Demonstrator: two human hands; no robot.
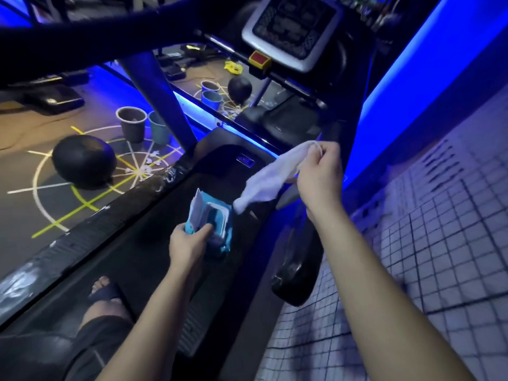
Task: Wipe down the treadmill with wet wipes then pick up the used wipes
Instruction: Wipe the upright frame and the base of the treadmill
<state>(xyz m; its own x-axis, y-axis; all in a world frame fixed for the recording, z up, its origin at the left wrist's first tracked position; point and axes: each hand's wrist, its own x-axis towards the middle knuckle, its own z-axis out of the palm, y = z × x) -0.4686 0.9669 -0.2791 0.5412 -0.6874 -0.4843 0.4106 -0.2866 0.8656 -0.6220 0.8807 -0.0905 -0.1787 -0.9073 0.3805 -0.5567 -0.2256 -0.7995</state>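
I stand on the black treadmill belt (148, 259), looking down it toward the console (294, 26). My left hand (189, 243) grips a blue wet-wipe pack (217, 218) with its white lid flipped up, held just above the belt. My right hand (321, 174) is raised to the right of the pack and pinches the top of a white wet wipe (272, 180). The wipe hangs down and left, its lower end near the pack's open top.
The treadmill's left side rail (82, 237) and a dark upright post (162, 100) border the belt; a black handlebar (297, 259) sits at right beside a tiled wall (428, 257). On the floor at left stand a black ball (82, 160) and buckets (132, 122). My sandalled foot (104, 290) rests on the belt.
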